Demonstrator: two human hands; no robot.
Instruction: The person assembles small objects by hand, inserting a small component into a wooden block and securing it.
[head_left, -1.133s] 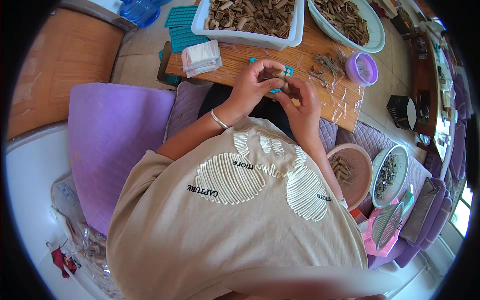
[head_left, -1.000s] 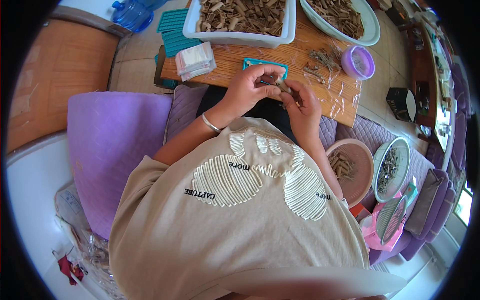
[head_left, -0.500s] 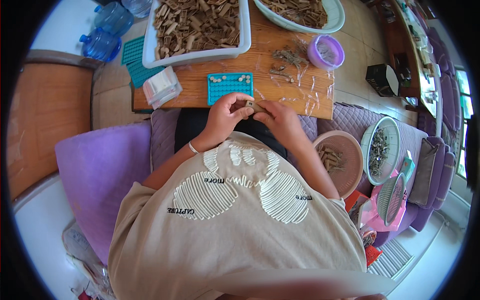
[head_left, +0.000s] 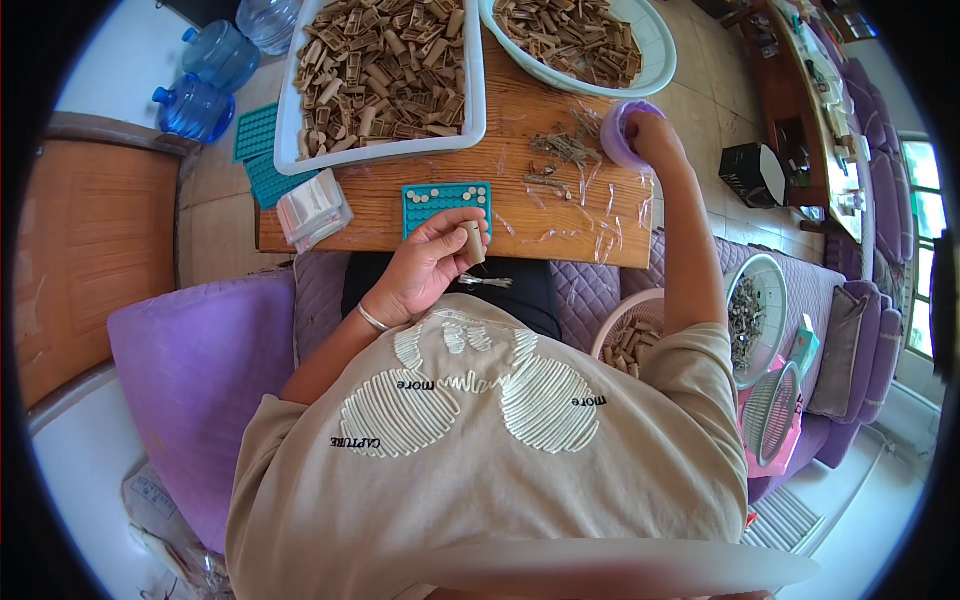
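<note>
My left hand (head_left: 420,268) is closed around a small tan half-round casing (head_left: 474,243), held upright between thumb and fingers over the near table edge. Just beyond it lies a teal tray (head_left: 412,215) with round pockets, a few of them holding pale discs. My right arm stretches out to the far right, where my right hand (head_left: 655,140) dips into a round purple tub (head_left: 615,142). The tub's wall hides the fingers and whatever they touch. A thin bundle of pale wire-like strands (head_left: 485,282) rests on my lap.
A white bin (head_left: 283,120) heaped with tan casings stands on the wooden table (head_left: 380,195), with a pale round basket (head_left: 560,85) of more casings at its right. Tangled wiry parts (head_left: 565,150) lie beside the tub. Pink (head_left: 605,335) and pale green (head_left: 775,300) baskets sit at my right.
My right hand has left the casing and swung right and away into the purple tub. My left hand keeps the casing, now tilted upright and slightly nearer me.
</note>
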